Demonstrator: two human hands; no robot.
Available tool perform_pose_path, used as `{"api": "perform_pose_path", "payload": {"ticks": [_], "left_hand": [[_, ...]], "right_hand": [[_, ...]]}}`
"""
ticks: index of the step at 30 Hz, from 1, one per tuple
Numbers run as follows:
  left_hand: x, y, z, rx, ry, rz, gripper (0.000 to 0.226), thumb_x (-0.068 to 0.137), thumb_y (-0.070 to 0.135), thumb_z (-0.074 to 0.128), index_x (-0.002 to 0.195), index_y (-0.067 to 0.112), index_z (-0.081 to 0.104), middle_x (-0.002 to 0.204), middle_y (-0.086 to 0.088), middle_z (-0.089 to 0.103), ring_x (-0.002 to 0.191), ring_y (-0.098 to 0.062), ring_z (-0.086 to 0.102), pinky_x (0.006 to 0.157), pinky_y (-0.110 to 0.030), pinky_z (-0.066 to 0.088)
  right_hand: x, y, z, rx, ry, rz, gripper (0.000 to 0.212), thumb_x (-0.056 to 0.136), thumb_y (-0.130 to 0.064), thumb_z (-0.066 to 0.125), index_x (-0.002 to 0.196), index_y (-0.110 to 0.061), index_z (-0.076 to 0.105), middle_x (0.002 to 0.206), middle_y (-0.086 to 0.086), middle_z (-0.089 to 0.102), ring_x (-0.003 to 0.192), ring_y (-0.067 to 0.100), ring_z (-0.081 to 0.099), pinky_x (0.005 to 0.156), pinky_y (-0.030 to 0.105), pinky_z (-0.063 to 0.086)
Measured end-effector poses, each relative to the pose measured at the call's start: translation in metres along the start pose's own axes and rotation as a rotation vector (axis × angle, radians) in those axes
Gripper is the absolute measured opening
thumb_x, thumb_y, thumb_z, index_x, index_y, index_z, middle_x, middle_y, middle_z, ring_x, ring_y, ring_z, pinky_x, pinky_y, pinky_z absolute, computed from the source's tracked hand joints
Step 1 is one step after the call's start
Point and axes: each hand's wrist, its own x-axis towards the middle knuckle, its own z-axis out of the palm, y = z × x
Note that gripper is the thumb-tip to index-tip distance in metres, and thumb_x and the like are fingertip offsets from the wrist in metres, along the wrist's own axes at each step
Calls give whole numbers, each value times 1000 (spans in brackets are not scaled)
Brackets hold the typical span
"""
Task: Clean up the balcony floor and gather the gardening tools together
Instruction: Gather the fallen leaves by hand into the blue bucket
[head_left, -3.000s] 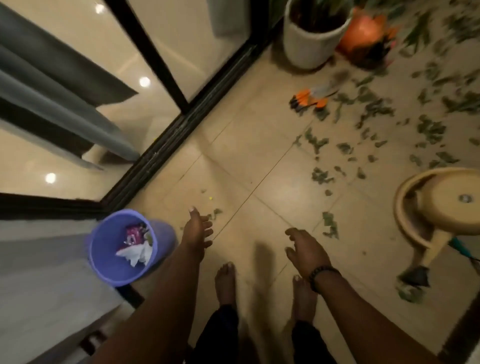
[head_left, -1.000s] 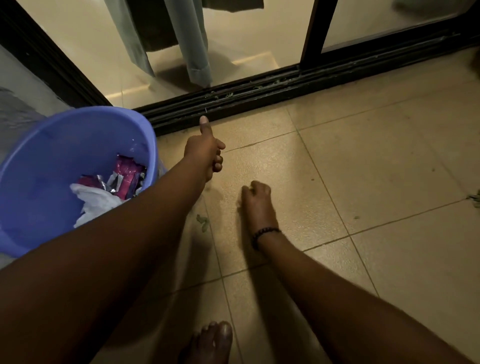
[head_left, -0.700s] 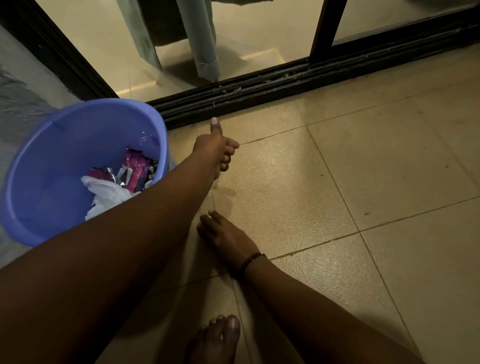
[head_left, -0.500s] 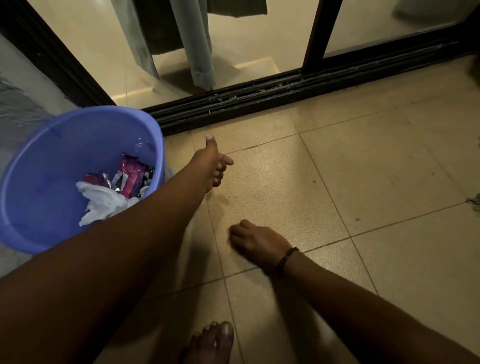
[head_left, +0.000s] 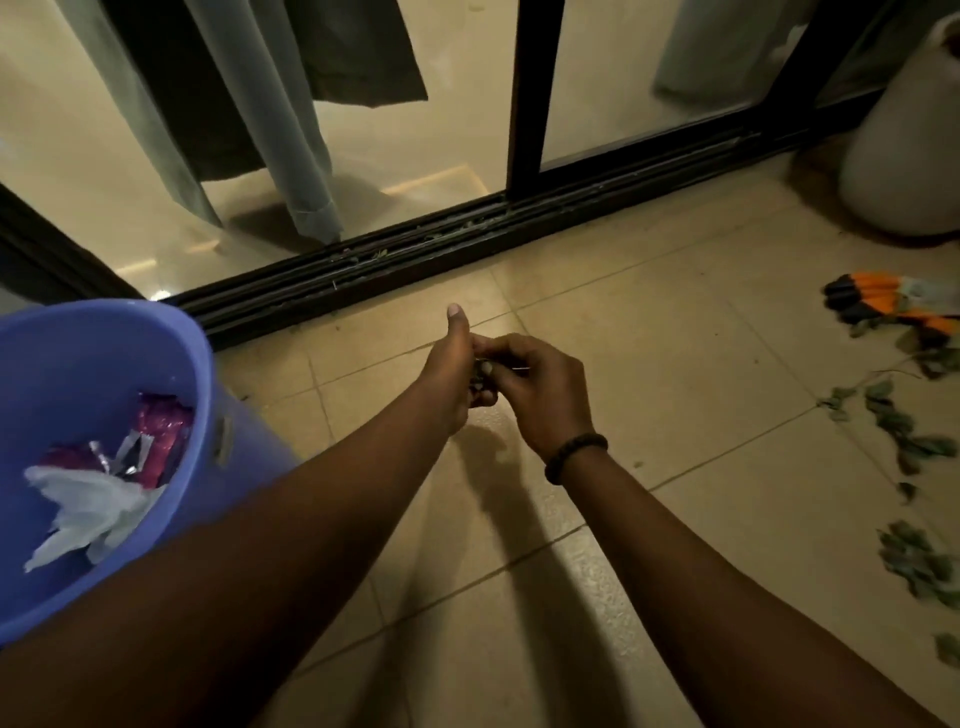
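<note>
Here, nearest first:
Bucket: the blue bucket (head_left: 98, 364) stands at the lower left of the frame, crumpled white paper (head_left: 83, 512) and a magenta wrapper (head_left: 161, 431) inside; it probably sits within arm's reach so scraps can go straight in.
Hands: at frame centre, above the tiled floor (head_left: 649, 374), the left hand (head_left: 449, 379) curls its fingers round a small dark clump of leaf bits (head_left: 477, 382), thumb pointing up; the right hand (head_left: 540, 389) meets it, fingertips pinching at the same clump (seemingly passing bits across so one hand collects while the other picks).
Leaves: loose green leaves (head_left: 898, 431) lie scattered down the right edge, well apart from the hands.
Gloves: orange-and-black gardening gloves (head_left: 883, 301) lie at the right edge, not yet gathered.
Pot: a white plant pot (head_left: 904, 156) stands at the upper right.
Door: the black sliding-door track (head_left: 415, 260) crosses the upper middle of the frame.
</note>
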Motion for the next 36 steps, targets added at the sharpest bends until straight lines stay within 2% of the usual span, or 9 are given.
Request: {"api": "perform_pose_path", "payload": {"ticks": [2,8,11,15,18,22,27,32,36], "left_hand": [[0,-9,18,-74,18,2,58,103,58,29,106,11,62,95,-8,68,86,-19,66,77,-34,55],[-2,-27,47,-106,-36,-74,58,104,52,33,111,5,66,104,-11,73,97,-20,69,73,-27,53],[0,-30,56,104,13,81,57,107,45,31,104,4,70,94,-9,71,88,-18,67,70,-27,52],[8,-28,61,222,47,239,49,107,42,37,91,7,67,72,-5,59,62,-15,53,55,-27,44],[20,-20,59,225,130,264,48,107,40,38,89,5,66,64,-2,48,53,-12,40,48,-25,33],[34,-16,52,221,164,285,50,107,40,37,82,7,64,62,-1,44,49,-10,35,44,-22,30],[42,-19,44,246,189,256,52,107,40,35,81,7,65,62,-2,44,49,-11,34,44,-23,30],[45,-25,34,284,192,234,51,108,39,35,87,4,66,63,-3,44,50,-11,36,45,-23,30],[49,-26,38,291,180,222,51,108,40,35,85,5,65,62,-2,43,50,-12,34,46,-25,29]], "right_hand": [[2,0,-3,-184,77,-119,21,93,-8,61,109,-21,64,96,-4,71,85,6,67,70,18,56],[0,33,-17,-528,104,-96,21,87,-8,64,107,-10,71,103,15,62,97,30,55,82,44,49],[-15,48,-23,-514,175,-135,19,86,-14,66,104,-14,72,116,8,57,111,19,41,84,33,47],[-28,59,-48,-367,168,-253,36,94,-21,55,129,-14,60,123,7,51,115,19,44,93,25,42],[-47,96,-72,-429,267,-44,32,93,-6,58,124,-10,63,120,8,55,109,20,52,91,29,48],[-77,139,-85,-753,-43,148,19,93,-3,53,107,-10,64,113,5,56,108,21,49,82,35,48],[-69,143,-76,-854,33,141,25,80,3,66,99,-12,60,92,6,58,88,20,51,58,31,43],[-34,134,-63,-654,76,121,21,90,0,56,106,-12,65,103,9,63,98,23,56,76,27,45],[-9,125,-35,-730,-155,-83,22,99,-28,46,115,-23,60,117,-1,53,108,17,50,88,28,42]]}}
